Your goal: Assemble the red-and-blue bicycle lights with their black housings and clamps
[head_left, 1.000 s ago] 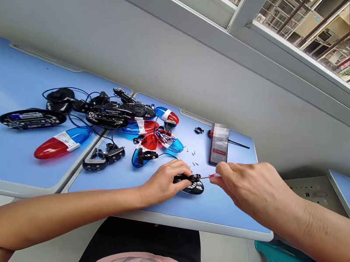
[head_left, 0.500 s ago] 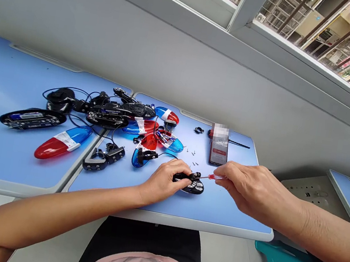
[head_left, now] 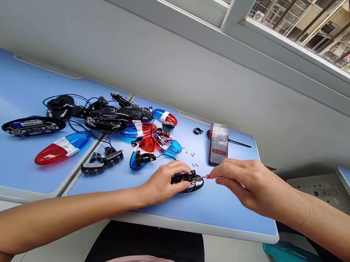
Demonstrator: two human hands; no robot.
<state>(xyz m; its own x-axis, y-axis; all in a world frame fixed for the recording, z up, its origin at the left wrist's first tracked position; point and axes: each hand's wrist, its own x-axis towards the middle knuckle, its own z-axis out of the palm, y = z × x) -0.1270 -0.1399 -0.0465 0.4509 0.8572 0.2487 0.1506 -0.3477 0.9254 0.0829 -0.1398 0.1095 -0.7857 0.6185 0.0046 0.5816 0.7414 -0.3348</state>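
My left hand (head_left: 167, 178) is closed around a black oval housing (head_left: 195, 186) on the blue table, its thumb and fingers gripping the left end. My right hand (head_left: 237, 178) pinches the red handle of a screwdriver (head_left: 208, 176). The thin shaft points left, and its tip reaches the black bracket part on top of the housing; whether it sits in a screw is too small to tell. Several small screws (head_left: 193, 154) lie just beyond the housing. A black clip with a cable (head_left: 144, 158) rests to the left of my left hand.
Red-and-blue lens covers (head_left: 62, 147), open black housings (head_left: 33, 126) and tangled cables lie to the left. A phone (head_left: 218, 149) lies over a long black-shafted screwdriver (head_left: 240, 143), near a black ring clamp (head_left: 198, 131). A teal stool (head_left: 294, 260) stands at lower right.
The screwdriver and my right hand have shifted slightly left. The black housing now lies flatter and shows more of its top beside my left hand. The camera view has shifted a little.
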